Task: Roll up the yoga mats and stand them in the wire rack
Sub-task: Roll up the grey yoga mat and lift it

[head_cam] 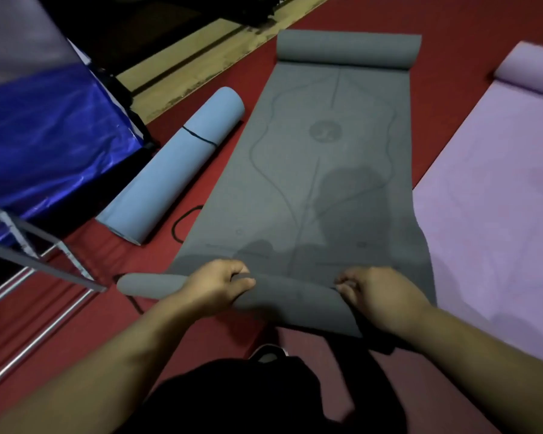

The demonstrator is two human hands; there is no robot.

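A grey yoga mat (323, 158) lies unrolled on the red floor, its far end still curled into a roll. The near end is folded over into a loose first turn. My left hand (217, 281) grips that turn left of the middle. My right hand (373, 285) pinches it on the right side. A light blue mat (173, 170) lies rolled and strapped on the floor to the left. A lilac mat (499, 214) is spread out on the right, its far end curled. The wire rack (44, 245) stands at the lower left, with only its metal bars showing.
A shiny blue sheet (51, 136) covers something bulky at the upper left. A black strap (182, 223) lies looped on the floor by the grey mat's left edge. A strip of wooden floor (201, 57) runs past the red carpet at the top. My shoe shows below the mat.
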